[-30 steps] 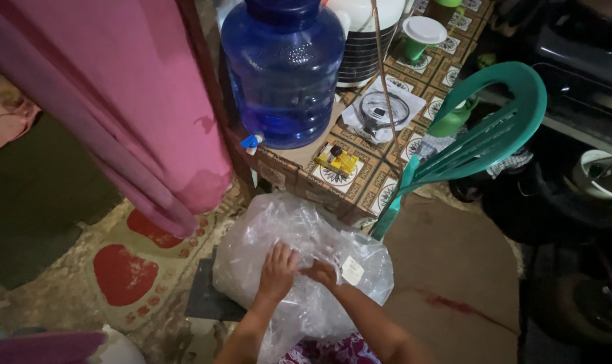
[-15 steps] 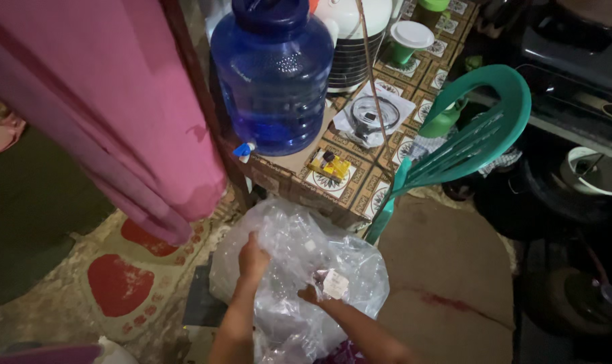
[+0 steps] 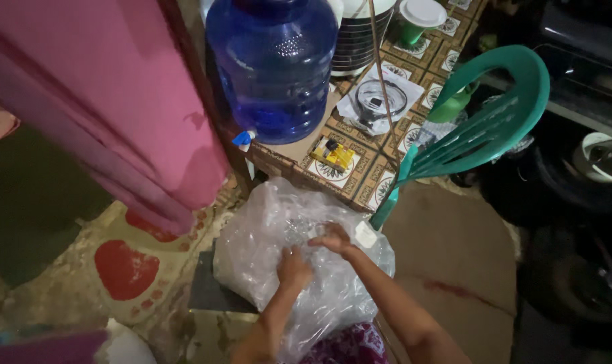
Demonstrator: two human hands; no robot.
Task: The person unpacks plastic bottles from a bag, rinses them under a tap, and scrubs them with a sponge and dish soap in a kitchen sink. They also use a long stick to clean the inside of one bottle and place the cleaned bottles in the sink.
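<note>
Hands, left (image 3: 294, 267) and right (image 3: 331, 238), press atop clear plastic bag (image 3: 265, 236).

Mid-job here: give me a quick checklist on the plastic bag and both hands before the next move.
1. Left hand on the clear plastic bag: ok, it presses on the top.
2. Right hand on the bag: ok, fingers rest on the crumpled top.
3. Bag opening found: cannot tell, folds hide it.
4. Bag contents: cannot tell, the plastic is too cloudy.
5. Green chair apart from the hands: ok, though its leg stands beside the bag.
6. Blue water jug steady on the tiled counter: ok, upright.
</note>
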